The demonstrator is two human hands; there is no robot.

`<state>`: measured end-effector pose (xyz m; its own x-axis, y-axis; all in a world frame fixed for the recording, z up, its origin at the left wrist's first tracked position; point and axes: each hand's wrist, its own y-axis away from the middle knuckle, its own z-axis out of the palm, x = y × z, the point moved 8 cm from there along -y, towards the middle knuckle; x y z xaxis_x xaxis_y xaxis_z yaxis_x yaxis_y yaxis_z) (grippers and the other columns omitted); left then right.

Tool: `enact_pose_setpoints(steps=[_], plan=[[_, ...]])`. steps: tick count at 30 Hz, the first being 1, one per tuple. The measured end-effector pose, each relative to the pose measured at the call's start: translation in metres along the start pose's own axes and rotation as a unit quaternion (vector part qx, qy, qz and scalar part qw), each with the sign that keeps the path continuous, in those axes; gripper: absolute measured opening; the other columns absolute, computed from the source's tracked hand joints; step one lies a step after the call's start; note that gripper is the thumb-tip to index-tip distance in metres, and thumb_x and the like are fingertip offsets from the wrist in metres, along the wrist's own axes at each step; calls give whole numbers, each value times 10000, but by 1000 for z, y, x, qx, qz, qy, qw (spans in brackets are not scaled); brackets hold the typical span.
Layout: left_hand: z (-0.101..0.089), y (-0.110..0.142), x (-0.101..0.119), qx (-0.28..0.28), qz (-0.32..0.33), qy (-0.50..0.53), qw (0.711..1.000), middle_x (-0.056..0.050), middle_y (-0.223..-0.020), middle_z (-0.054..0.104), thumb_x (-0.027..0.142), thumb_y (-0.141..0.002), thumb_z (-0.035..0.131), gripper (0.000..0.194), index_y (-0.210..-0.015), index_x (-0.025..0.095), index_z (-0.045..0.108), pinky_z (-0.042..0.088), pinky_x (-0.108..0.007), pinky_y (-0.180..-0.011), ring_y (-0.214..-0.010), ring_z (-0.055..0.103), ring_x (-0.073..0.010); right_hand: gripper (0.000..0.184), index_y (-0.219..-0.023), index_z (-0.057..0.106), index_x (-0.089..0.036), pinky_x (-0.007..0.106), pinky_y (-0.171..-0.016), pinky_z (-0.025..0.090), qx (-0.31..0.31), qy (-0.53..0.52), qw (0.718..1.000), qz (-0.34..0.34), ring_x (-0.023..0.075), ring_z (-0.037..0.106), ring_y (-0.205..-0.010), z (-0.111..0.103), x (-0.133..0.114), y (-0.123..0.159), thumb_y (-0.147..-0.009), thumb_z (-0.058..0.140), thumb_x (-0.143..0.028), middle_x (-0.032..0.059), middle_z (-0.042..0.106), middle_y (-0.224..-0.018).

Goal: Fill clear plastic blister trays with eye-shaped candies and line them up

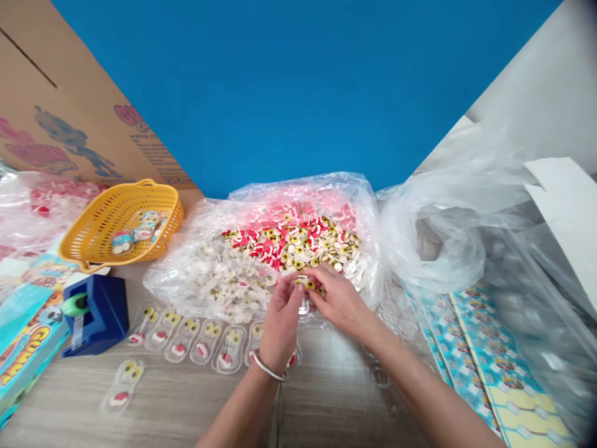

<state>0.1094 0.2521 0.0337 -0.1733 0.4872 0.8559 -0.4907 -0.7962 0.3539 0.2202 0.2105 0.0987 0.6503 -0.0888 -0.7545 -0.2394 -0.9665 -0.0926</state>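
With the held shell as the clock's centre and 12 o'clock straight away from the person, a printed box (32, 354) lies between 8 and 9 o'clock. A blue tape dispenser (109, 311) stands beside it at about 9. Slightly above it, between 9 and 10, a yellow basket (163, 246) holds several packed pieces. At 8, a lone filled shell (125, 386) lies on the desk (186, 410), its long axis running from 1 to 7, eyes at the 1 o'clock end, red mouth at 7. Nearer in, a row of filled shells (190, 339) lies side by side, most tilted likewise, eyes uppermost.

The left grip (283, 308) is closed on a clear shell (301, 280), thumb against fingers. This shell is just above the desk, in front of an open bag (368, 218) of loose eyes and mouths at 12. Its long axis seems to run roughly 12 to 6, yellow eyes (308, 285) at the far end; fingers hide much of it.

The right grip (339, 298) meets the shell's 3 o'clock side with bent fingers; whether it pinches anything, I cannot tell. Printed sheets (494, 354) lie between 3 and 4.
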Motion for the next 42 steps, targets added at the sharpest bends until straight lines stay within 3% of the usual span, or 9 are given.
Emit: enact_pose_setpoints(steps=[3, 7, 11, 15, 19, 29, 36, 39, 42], plan=[[4, 1, 2, -23, 10, -7, 1000, -60, -1110, 691, 375, -869, 687, 322, -1144, 216, 636, 540, -303, -851, -957, 664, -183, 305, -1133, 597, -221, 304, -860, 477, 10, 1, 1000, 6, 186, 597, -966, -2, 2, 1, -865, 576, -78, 52, 613, -1075], [-1, 1, 0, 2, -19, -3, 1000, -55, -1086, 684, 424, -855, 694, 382, -1167, 225, 600, 559, -287, -722, -838, 683, -171, 276, -1125, 614, -197, 316, -841, 490, 74, 48, 995, 48, 200, 609, -939, -18, 18, 0, -885, 531, -90, 78, 620, -1071], [-4, 1, 0, 13, -30, -11, 999, -53, -1097, 684, 428, -848, 702, 390, -1169, 232, 599, 550, -284, -715, -830, 685, -169, 196, -1049, 671, -187, 408, -974, 448, 95, 129, 987, 28, 263, 580, -1085, -28, 20, 0, -917, 536, -135, 117, 635, -1136], [1, 1, 2, -17, 2, -30, 999, -60, -1148, 687, 385, -881, 667, 314, -1150, 227, 632, 527, -301, -830, -954, 668, -185, 145, -1047, 670, -205, 359, -924, 460, 39, 77, 996, -40, 226, 581, -1035, -17, 0, 2, -902, 659, -211, 80, 627, -1106], [2, 2, 6, -29, 48, -59, 997, -61, -1183, 683, 312, -899, 634, 256, -1136, 217, 654, 478, -307, -952, -1112, 619, -210, 54, -951, 663, -202, 331, -860, 447, -4, 87, 996, -19, 203, 572, -949, -5, -8, 5, -901, 668, -182, 55, 608, -1013], [6, 12, -3, -22, -24, -24, 999, -56, -1106, 707, 363, -856, 691, 292, -1108, 218, 655, 527, -319, -894, -974, 668, -191, 165, -910, 693, -215, 290, -815, 465, -10, -74, 997, 26, 165, 591, -897, -13, 1, 14, -931, 562, -117, 25, 601, -931], [21, 39, -6, -37, -17, -44, 998, -57, -1073, 716, 405, -869, 681, 306, -1111, 220, 649, 547, -319, -853, -912, 687, -179, 134, -835, 581, -203, 254, -715, 419, 81, -36, 993, 76, 148, 556, -785, -26, -1, 44, -841, 627, -77, -8, 581, -846], [18, 40, -7, -20, -23, -20, 999, -68, -1062, 719, 400, -833, 713, 340, -1098, 198, 647, 553, -313, -844, -923, 694, -188, 118, -861, 597, -200, 262, -753, 419, 50, 20, 998, 39, 157, 570, -831, -21, -8, 44, -915, 551, -106, 17, 606, -898], [9, 32, -5, 4, -40, 12, 999, -76, -1074, 710, 411, -779, 757, 414, -1104, 185, 634, 571, -318, -794, -884, 711, -195, 192, -910, 643, -199, 267, -798, 428, 25, 52, 998, 15, 164, 593, -883, -23, -4, 19, -981, 474, -144, 34, 646, -925]])
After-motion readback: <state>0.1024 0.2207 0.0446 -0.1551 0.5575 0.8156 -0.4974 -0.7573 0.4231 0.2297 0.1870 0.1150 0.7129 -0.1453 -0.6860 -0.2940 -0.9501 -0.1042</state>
